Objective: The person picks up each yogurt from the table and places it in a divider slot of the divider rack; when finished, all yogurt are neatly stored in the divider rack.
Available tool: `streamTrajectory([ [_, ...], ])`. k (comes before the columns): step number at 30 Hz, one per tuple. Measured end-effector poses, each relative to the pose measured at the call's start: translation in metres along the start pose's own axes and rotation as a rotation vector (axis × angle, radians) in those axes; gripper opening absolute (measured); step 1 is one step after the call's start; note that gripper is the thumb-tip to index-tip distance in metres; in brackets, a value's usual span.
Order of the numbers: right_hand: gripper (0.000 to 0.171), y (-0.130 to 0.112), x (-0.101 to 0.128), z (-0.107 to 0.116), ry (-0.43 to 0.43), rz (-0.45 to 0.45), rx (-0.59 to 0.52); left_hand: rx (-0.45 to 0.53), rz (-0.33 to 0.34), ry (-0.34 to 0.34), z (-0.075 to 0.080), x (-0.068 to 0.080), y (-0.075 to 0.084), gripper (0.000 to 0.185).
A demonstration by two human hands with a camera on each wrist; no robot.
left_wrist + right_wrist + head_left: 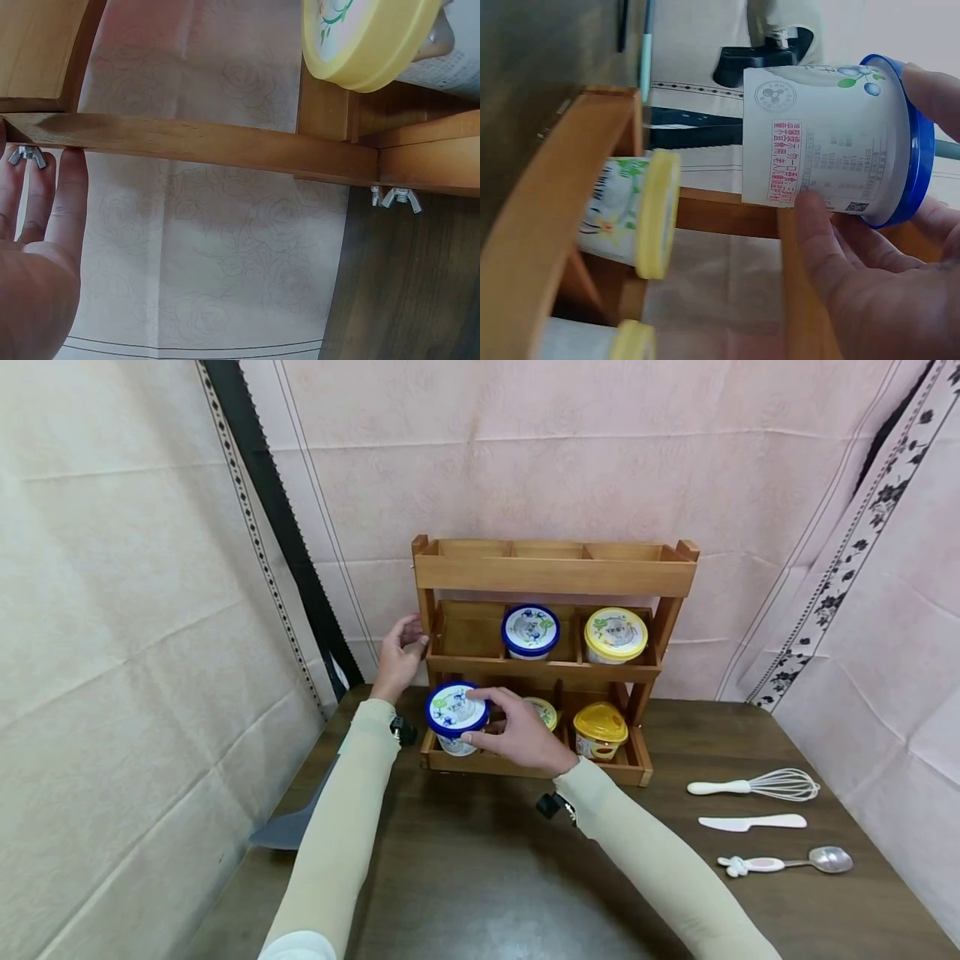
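My right hand (517, 727) grips a white dessert cup with a blue lid (457, 714), its thumb and fingers on opposite sides; printed text shows on the cup's wall in the right wrist view. The cup overlaps the bottom-left compartment of a three-tier wooden rack (555, 575). Straight fingers of my left hand (400, 652) touch the rack's left upright (225, 146), beside a wing nut (28, 154). On the middle tier are another blue-lidded cup (530, 631) and a yellow-lidded cup (616, 635). Partly behind my right hand, a yellow-lidded cup (543, 712) sits on the bottom tier.
A cup with a shiny yellow lid (601, 727) stands in the bottom-right compartment. On the right of the dark table (465, 877) lie a whisk (780, 785), a white knife (752, 822) and a spoon (787, 862). A dark grey object (285, 832) is at the left edge.
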State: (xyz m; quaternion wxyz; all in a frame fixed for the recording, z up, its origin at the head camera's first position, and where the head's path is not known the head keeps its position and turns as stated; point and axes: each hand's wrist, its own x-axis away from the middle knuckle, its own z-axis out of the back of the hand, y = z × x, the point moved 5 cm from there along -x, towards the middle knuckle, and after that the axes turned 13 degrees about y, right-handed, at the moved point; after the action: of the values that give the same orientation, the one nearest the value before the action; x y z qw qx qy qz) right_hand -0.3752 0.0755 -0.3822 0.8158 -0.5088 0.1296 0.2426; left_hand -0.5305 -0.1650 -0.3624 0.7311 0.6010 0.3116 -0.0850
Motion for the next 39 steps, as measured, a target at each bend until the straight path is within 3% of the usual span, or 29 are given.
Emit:
streamTrajectory([
  [21,0.070,-0.049,-0.053,0.034,0.140,0.098,0.031,0.030,0.018,0.002,-0.001,0.000,-0.001,0.042],
  [39,0.073,-0.050,-0.104,0.027,0.287,0.109,0.156,0.006,0.021,0.006,0.000,-0.003,-0.001,0.044],
])
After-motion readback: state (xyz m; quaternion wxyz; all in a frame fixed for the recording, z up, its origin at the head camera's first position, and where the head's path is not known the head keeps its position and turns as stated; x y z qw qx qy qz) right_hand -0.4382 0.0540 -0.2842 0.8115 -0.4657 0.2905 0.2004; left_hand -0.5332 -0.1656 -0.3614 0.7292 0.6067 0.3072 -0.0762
